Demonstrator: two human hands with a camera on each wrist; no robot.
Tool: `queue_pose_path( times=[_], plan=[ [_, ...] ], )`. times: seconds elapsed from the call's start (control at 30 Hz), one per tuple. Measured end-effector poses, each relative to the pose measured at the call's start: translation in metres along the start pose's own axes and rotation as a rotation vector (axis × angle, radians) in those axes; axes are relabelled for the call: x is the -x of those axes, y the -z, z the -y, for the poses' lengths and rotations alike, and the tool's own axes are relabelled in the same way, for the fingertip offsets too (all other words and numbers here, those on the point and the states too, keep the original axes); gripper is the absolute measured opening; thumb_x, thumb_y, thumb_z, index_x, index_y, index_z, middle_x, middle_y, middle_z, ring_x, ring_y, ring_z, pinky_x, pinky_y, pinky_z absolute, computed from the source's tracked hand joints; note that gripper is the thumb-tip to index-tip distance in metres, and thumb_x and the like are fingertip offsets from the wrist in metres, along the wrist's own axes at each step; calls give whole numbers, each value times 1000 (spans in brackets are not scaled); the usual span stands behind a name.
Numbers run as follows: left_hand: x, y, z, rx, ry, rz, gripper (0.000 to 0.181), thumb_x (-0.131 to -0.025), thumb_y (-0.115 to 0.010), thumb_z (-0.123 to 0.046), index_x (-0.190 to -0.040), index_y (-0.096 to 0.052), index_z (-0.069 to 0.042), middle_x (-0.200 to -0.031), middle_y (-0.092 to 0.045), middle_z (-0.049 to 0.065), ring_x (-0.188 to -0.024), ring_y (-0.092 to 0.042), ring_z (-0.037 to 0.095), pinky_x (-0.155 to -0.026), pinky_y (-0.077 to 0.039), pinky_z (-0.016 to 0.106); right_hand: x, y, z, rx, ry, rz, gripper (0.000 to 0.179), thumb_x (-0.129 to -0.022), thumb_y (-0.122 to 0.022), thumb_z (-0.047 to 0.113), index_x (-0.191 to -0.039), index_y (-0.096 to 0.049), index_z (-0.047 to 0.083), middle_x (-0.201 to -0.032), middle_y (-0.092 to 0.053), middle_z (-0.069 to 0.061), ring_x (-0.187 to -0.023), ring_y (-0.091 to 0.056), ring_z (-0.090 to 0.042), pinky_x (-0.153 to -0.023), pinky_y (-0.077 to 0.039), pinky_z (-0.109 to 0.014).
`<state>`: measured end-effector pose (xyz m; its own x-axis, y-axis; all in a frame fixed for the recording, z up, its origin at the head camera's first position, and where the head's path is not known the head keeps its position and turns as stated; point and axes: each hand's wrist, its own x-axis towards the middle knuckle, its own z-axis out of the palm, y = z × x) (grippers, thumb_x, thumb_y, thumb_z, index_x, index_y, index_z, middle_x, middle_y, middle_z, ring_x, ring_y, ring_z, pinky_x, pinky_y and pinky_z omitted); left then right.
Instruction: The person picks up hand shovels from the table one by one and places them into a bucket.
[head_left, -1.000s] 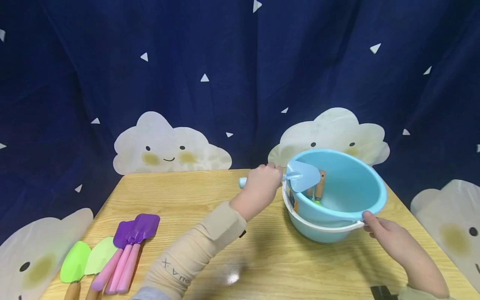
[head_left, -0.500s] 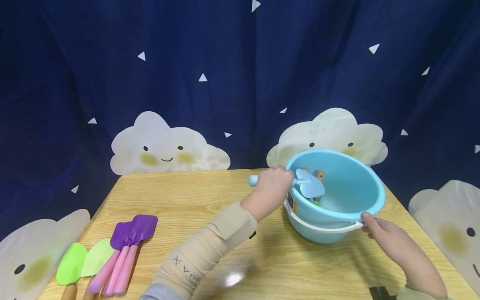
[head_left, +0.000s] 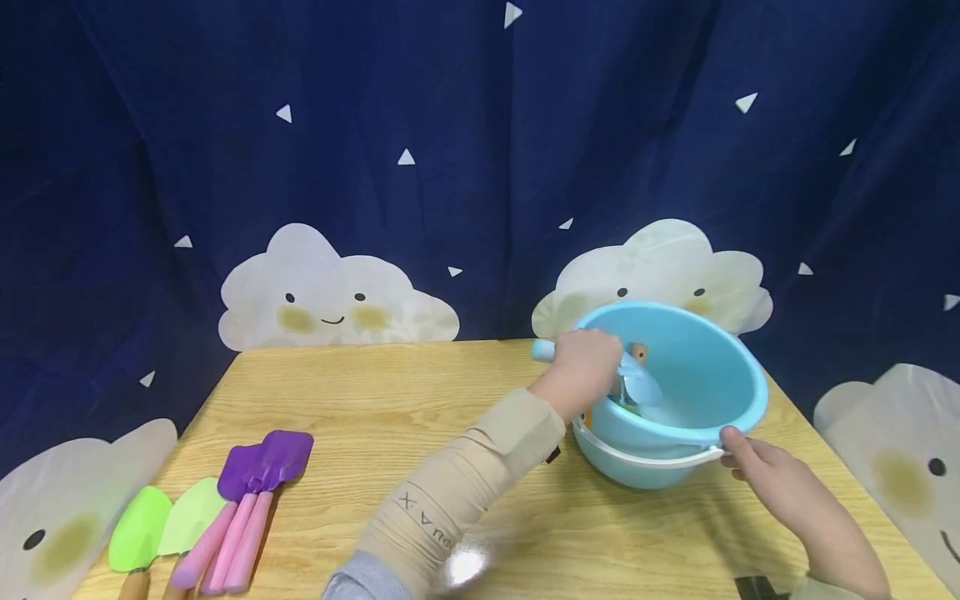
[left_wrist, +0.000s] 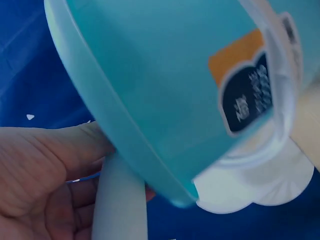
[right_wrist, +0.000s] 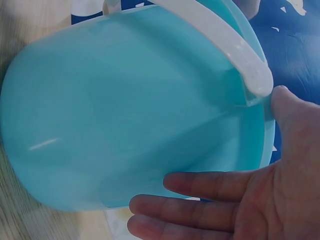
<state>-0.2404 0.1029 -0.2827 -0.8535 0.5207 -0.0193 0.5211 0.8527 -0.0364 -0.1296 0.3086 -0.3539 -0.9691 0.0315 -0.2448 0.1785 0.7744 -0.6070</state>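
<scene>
My left hand (head_left: 581, 367) grips the handle of a light blue hand trowel (head_left: 640, 385). The trowel's blade points into a light blue bucket (head_left: 705, 367) at the table's right side, and the fist overlaps the near-left rim. In the left wrist view, the trowel's handle (left_wrist: 120, 205) lies across the palm beside the bucket's rim. My right hand (head_left: 787, 483) holds the bucket's rim at the lower right, thumb on the rim, fingers extended along the outer wall (right_wrist: 125, 115). Inside the bucket, a wooden handle (head_left: 639, 352) shows partly behind the trowel.
The bucket's white carrying handle (head_left: 652, 458) hangs down its front. At the table's left lie purple shovels (head_left: 277, 458) with pink handles, beside a bright green trowel (head_left: 141, 529) and a pale green trowel (head_left: 187, 517). A dark blue curtain (head_left: 450, 125) hangs behind the wooden table (head_left: 360, 400).
My left hand has moved right with the light blue trowel, taking its blade deeper into the bucket. My right hand has stayed at the rim.
</scene>
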Motion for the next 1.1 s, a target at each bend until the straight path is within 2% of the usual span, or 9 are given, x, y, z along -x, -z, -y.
queue_pose_path(
  times=[0.1, 0.2, 0.37, 0.53, 0.63, 0.77, 0.87, 0.97, 1.1],
  plan=[
    [-6, 0, -9, 14, -5, 33, 16, -74, -73, -28, -88, -65, -29, -76, -59, -12, -67, -52, 5, -53, -43, 27, 0, -1, 0, -12, -6, 5, 77, -95, -10, 47, -126, -29, -21, -111, -53, -32, -99, -52, -47, -77, -40, -57],
    [-10, -1, -18, -7, -28, 56, 17, -73, -73, -27, -85, -63, -29, -72, -58, -12, -64, -50, 5, -54, -43, 26, 1, -1, 0, -14, -11, 2, 76, -95, -10, 47, -126, -29, -21, -111, -53, -32, -99, -52, -46, -78, -40, -57],
    [-17, -1, -31, -47, -7, 123, 9, -84, -59, -16, -80, -57, -24, -71, -54, -8, -65, -49, 8, -63, -45, 28, 2, -2, 0, -16, -17, -2, 76, -95, -11, 46, -126, -29, -20, -112, -52, -32, -99, -52, -46, -78, -40, -57],
    [-23, -4, -40, -84, 12, 181, 3, -86, -58, -26, -89, -59, -27, -77, -55, -8, -71, -50, 8, -70, -43, 28, 2, -2, 2, -17, -18, -16, 75, -95, -12, 46, -126, -31, -20, -111, -53, -31, -100, -52, -45, -79, -40, -56],
    [-27, -7, -44, -116, 8, 191, 8, -86, -58, -29, -94, -60, -28, -85, -56, -10, -77, -50, 7, -75, -40, 28, 3, -3, 3, -23, -15, -23, 75, -95, -12, 46, -126, -31, -20, -112, -53, -31, -100, -52, -46, -79, -40, -56],
    [-30, -12, -47, -163, -10, 195, 19, -87, -55, -29, -106, -59, -31, -104, -55, -11, -93, -50, 7, -90, -34, 35, 4, -3, 3, -21, -8, -32, 75, -95, -12, 47, -126, -31, -20, -111, -53, -31, -100, -52, -46, -79, -40, -57],
    [-31, -15, -48, -200, -41, 207, 25, -89, -52, -31, -114, -56, -34, -120, -49, -10, -106, -47, 9, -98, -25, 41, 4, -2, 3, -16, -10, -38, 76, -95, -12, 47, -126, -31, -20, -111, -53, -31, -99, -52, -46, -79, -40, -57],
    [-33, -19, -50, -219, -51, 239, 25, -91, -48, -31, -114, -56, -37, -133, -39, -11, -116, -40, 9, -100, -19, 43, 4, -2, 3, -20, -8, -39, 76, -95, -12, 47, -126, -32, -20, -110, -54, -31, -99, -52, -46, -79, -40, -57],
    [-35, -21, -52, -226, -22, 291, 24, -93, -45, -31, -112, -56, -40, -140, -29, -17, -125, -29, 8, -101, -15, 42, 4, -2, 3, -23, -6, -34, 76, -95, -13, 47, -126, -32, -19, -111, -54, -31, -99, -53, -45, -78, -40, -57]
  ],
)
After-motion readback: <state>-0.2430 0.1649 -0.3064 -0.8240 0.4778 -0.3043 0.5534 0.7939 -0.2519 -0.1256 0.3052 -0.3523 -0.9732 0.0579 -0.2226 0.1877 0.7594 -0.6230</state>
